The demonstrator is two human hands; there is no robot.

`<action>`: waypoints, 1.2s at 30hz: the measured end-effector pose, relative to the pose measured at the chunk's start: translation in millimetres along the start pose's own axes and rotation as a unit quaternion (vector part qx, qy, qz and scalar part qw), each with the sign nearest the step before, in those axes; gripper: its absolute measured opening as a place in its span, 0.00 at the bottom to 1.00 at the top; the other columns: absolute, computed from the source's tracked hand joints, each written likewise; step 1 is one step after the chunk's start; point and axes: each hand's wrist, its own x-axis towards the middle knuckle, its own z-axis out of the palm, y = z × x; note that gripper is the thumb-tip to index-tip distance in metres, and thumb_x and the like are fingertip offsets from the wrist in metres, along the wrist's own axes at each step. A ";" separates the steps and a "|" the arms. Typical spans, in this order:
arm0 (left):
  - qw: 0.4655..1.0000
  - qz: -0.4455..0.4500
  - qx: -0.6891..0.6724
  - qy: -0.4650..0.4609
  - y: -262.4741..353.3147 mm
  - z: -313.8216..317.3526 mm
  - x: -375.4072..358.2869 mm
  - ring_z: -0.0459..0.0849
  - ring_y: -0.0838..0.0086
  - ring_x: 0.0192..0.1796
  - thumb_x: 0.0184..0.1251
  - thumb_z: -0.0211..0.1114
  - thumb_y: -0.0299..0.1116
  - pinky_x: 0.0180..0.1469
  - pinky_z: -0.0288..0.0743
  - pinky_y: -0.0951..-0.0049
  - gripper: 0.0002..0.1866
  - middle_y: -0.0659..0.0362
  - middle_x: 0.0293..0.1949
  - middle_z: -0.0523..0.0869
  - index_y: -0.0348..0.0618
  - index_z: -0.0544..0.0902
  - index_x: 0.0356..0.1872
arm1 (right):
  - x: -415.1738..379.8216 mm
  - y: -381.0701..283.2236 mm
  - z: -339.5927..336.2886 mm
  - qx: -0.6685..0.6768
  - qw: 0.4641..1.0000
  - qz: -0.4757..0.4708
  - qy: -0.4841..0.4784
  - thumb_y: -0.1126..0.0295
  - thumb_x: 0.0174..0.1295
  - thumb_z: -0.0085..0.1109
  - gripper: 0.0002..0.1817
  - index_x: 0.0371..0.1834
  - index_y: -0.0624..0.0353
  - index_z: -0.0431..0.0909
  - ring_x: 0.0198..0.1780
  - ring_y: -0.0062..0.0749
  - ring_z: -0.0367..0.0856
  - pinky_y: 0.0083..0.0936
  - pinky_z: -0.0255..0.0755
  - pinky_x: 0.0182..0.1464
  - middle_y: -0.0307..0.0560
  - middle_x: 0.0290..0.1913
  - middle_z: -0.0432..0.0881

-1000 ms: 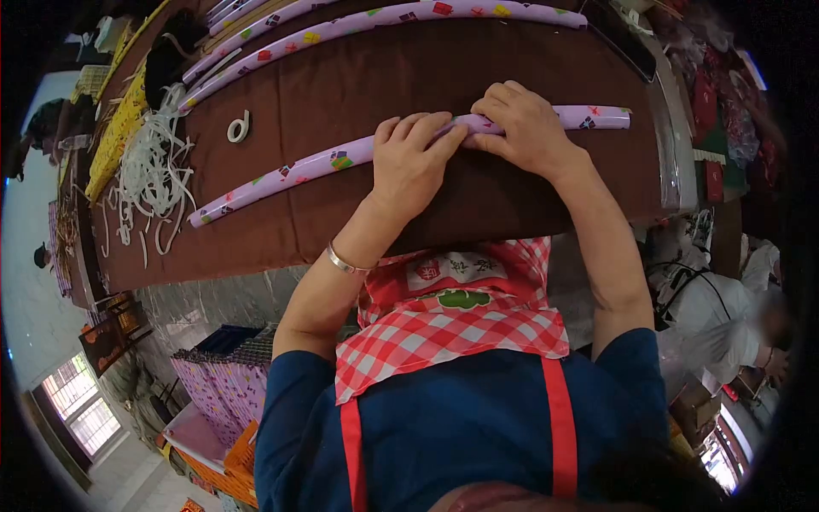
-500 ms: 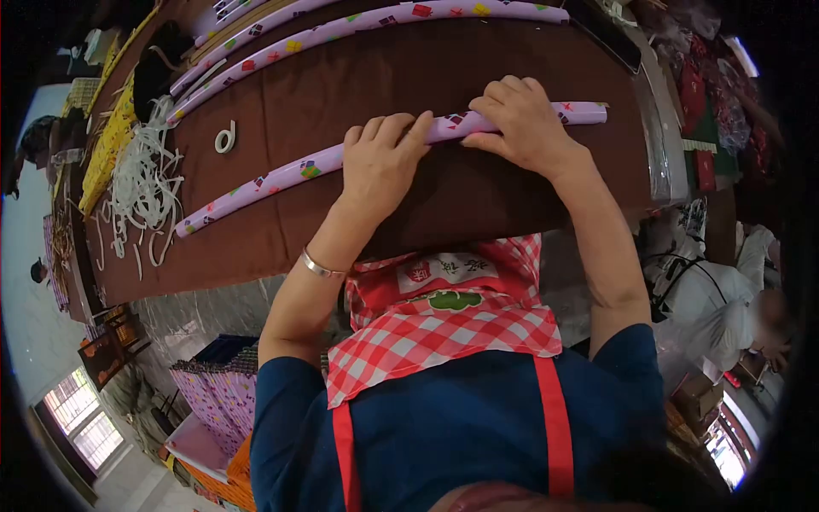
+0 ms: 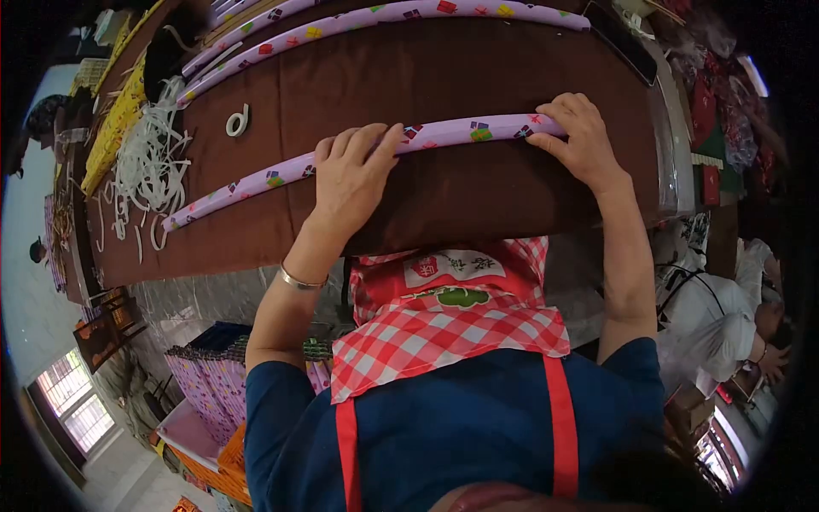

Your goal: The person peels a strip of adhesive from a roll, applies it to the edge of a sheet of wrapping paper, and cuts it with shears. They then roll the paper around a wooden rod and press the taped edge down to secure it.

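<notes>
A long thin roll of lilac wrapping paper (image 3: 461,132), printed with small coloured gift boxes, lies across the brown cloth-covered table. My left hand (image 3: 351,171), with a silver bangle on its wrist, presses over the roll left of its middle, fingers curled across the top. Around the roll's right end sits my right hand (image 3: 584,141), its thumb on the near side and the fingers over the far side; the tip of the roll is hidden there. Left of the roll, a small white ring of tape (image 3: 238,121) rests on the cloth.
At the table's left lies a tangled heap of white strips (image 3: 153,166). Similar lilac rolls (image 3: 384,15) line the far edge. A dark flat object (image 3: 623,47) is at the far right corner. A person in white (image 3: 708,294) is off to the right.
My hands have spread apart along the roll: the right hand slid right to its end, the left moved slightly left. The printed pattern under them has shifted, so the roll has turned.
</notes>
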 end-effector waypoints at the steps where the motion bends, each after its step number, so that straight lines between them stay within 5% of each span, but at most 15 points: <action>1: 1.000 0.019 -0.009 0.018 4.7 3.4 4.4 0.80 0.67 0.52 0.55 0.70 0.30 0.53 0.68 0.62 0.27 0.62 0.52 0.81 0.51 0.81 0.59 | 0.2 0.0 -0.6 -0.001 1.000 -0.001 -0.001 0.50 0.55 0.70 0.24 0.43 0.59 0.82 0.43 0.39 0.74 0.35 0.68 0.50 0.42 0.38 0.77; 19: 0.996 0.086 -0.034 0.009 19.6 18.3 21.5 0.81 0.64 0.51 0.56 0.64 0.24 0.52 0.70 0.61 0.28 0.59 0.54 0.80 0.59 0.80 0.61 | 1.4 0.3 -6.5 0.003 1.000 0.015 -0.021 0.52 0.55 0.70 0.23 0.42 0.61 0.83 0.43 0.40 0.74 0.36 0.68 0.47 0.43 0.37 0.77; 33: 0.978 0.133 -0.137 0.078 23.0 25.8 31.7 0.83 0.61 0.49 0.55 0.67 0.24 0.50 0.76 0.60 0.20 0.57 0.49 0.83 0.47 0.83 0.52 | 1.1 -1.7 -6.4 -0.008 0.999 0.016 -0.033 0.48 0.55 0.69 0.24 0.42 0.58 0.83 0.44 0.39 0.74 0.36 0.67 0.49 0.42 0.39 0.77; 36: 0.983 0.075 -0.150 0.080 24.0 19.7 26.4 0.82 0.63 0.48 0.53 0.69 0.26 0.50 0.75 0.60 0.17 0.60 0.47 0.83 0.48 0.85 0.47 | -0.1 -1.6 -5.7 -0.013 0.999 0.027 -0.040 0.47 0.55 0.69 0.24 0.43 0.57 0.84 0.45 0.39 0.74 0.36 0.67 0.50 0.42 0.39 0.78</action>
